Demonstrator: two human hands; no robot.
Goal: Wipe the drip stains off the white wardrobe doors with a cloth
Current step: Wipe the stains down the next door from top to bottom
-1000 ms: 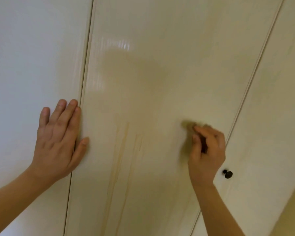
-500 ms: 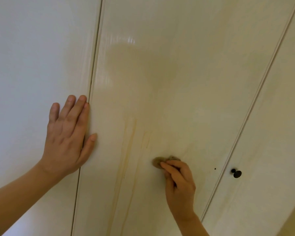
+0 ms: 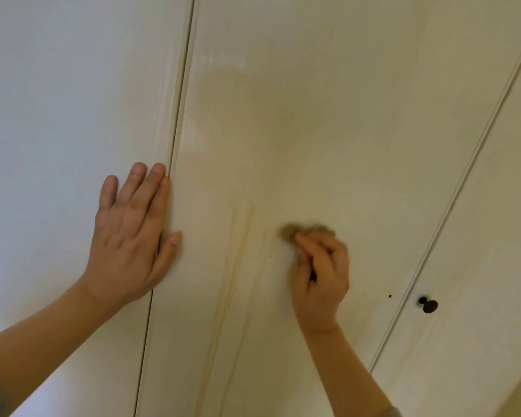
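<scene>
The left hand (image 3: 130,236) is laid flat with straight fingers on the left door (image 3: 57,115). Its fingertips lie along the seam, its thumb reaches onto the middle door (image 3: 328,115), and nothing is held in it. It is judged to serve as a brace and is best kept pressed there, so that the panels are not rocked by the rubbing. Just to its right, the drip stains (image 3: 238,260) are seen as yellowish streaks running down the middle door, with a fainter, shorter streak beside them. A small brownish cloth (image 3: 289,233), blurred, is bunched in the curled fingers of the right hand (image 3: 322,278) and pressed to the door just right of that fainter streak, apart from the long ones. The wiping is judged to be under way, with the main streaks not yet cleared. Firm pressure should be applied through the fingertips. The cloth should be carried left onto the streaks and then drawn down their length, so that residue is lifted rather than smeared sideways. A fresh face should be turned out as the cloth is soiled. Farther right, the black knob (image 3: 429,305) on the right door (image 3: 478,266) need not be touched.
</scene>
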